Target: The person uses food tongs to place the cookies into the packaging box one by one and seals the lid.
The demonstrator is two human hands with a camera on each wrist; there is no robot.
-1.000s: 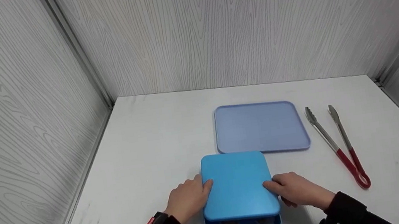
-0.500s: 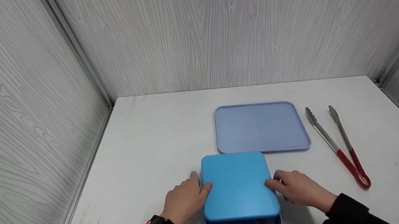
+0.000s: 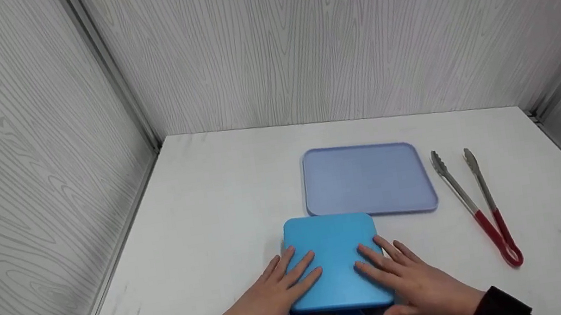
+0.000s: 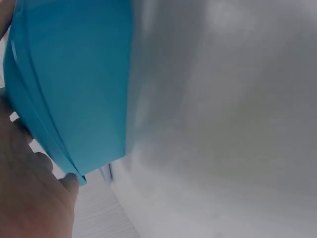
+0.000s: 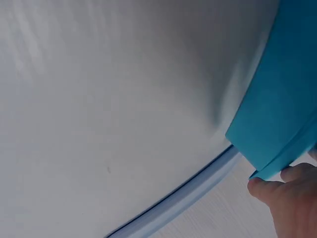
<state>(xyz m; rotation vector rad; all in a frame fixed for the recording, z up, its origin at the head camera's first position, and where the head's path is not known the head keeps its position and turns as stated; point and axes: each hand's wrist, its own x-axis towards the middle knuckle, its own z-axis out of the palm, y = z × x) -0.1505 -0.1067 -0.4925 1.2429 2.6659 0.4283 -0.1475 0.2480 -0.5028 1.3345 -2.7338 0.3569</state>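
Fingers [image 3: 296,268] of both hands lie spread flat on one blue box lid [image 3: 334,260], gripping nothing.

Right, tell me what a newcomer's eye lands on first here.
The bright blue box at the table's near edge, with the left hand and right hand spread flat on its lid. Behind it lies a lilac tray; to the right, red-handled tongs.

Bright, even overhead light with soft shadows and mild edge distortion; both wrist views are close and blurred.
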